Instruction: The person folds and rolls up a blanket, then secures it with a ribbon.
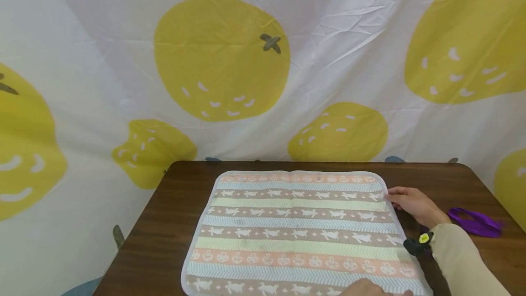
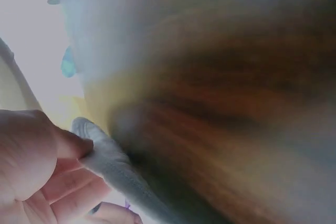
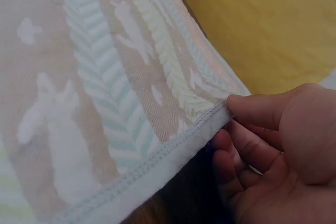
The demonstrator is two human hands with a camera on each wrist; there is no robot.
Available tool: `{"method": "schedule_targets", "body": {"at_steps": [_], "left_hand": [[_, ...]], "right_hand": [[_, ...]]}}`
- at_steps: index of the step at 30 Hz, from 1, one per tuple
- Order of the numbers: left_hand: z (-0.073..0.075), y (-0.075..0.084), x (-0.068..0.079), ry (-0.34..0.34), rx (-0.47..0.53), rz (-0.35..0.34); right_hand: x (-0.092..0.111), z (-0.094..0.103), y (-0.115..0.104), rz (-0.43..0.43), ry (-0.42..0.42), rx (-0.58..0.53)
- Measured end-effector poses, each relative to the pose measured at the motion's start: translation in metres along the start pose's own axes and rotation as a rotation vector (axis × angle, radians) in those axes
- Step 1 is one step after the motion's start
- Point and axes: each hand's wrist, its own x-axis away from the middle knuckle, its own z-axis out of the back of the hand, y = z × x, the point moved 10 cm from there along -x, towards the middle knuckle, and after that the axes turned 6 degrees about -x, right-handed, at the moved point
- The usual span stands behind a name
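A striped cloth mat (image 1: 296, 223) with rabbit figures and a pale bound border lies spread over the brown table, its near edge running out of the head view. My right hand (image 1: 417, 204) is at its far right side; in the right wrist view the thumb and fingers of that hand (image 3: 283, 140) pinch the border. Low in the head view, part of my left hand (image 1: 365, 288) shows at the near right of the mat. Up close, the left wrist view has the left hand (image 2: 42, 166) pinching the mat's border (image 2: 118, 166) between thumb and fingers.
A purple looped strap (image 1: 478, 223) lies on the table to the right of my right wrist. Brown wooden tabletop (image 1: 152, 241) shows around the mat. Behind the table hangs a white curtain (image 1: 337, 58) printed with yellow fruit. A black band (image 1: 418, 244) circles the right wrist.
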Motion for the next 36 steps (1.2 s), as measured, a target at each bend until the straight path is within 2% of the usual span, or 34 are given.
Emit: {"method": "schedule_targets", "body": {"at_steps": [3,4,6,7,13,16,21,25,28,33,36], "left_hand": [[-0.02,-0.01,-0.012,-0.26,0.092,0.038],[-0.025,-0.012,-0.014,-0.315,0.131,0.049],[-0.027,-0.017,-0.014,-0.358,0.191,0.063],[-0.025,-0.018,-0.014,-0.345,0.203,0.064],[0.0,-0.032,-0.001,-0.174,0.232,0.084],[0.011,-0.039,0.005,-0.117,0.221,0.098],[0.038,-0.048,0.015,0.099,0.136,0.095],[0.062,-0.058,0.03,0.277,0.09,0.123],[0.077,-0.069,0.042,0.374,0.116,0.157],[0.091,-0.088,0.066,0.514,0.178,0.206],[0.096,-0.1,0.082,0.587,0.276,0.218]], "right_hand": [[0.001,0.002,-0.007,0.035,0.022,0.067],[0.002,0.002,-0.009,0.051,0.028,0.09],[0.003,0.003,-0.015,0.082,0.034,0.125],[0.003,0.004,-0.017,0.089,0.033,0.129],[0.006,0.006,-0.026,0.108,-0.001,0.055],[0.007,0.006,-0.03,0.111,-0.006,0.035],[0.01,0.004,-0.043,0.14,-0.041,-0.02],[0.014,0.004,-0.057,0.17,-0.077,-0.068],[0.016,0.005,-0.068,0.185,-0.097,-0.1],[0.018,0.002,-0.085,0.174,-0.132,-0.185],[0.02,-0.001,-0.098,0.172,-0.14,-0.241]]}}
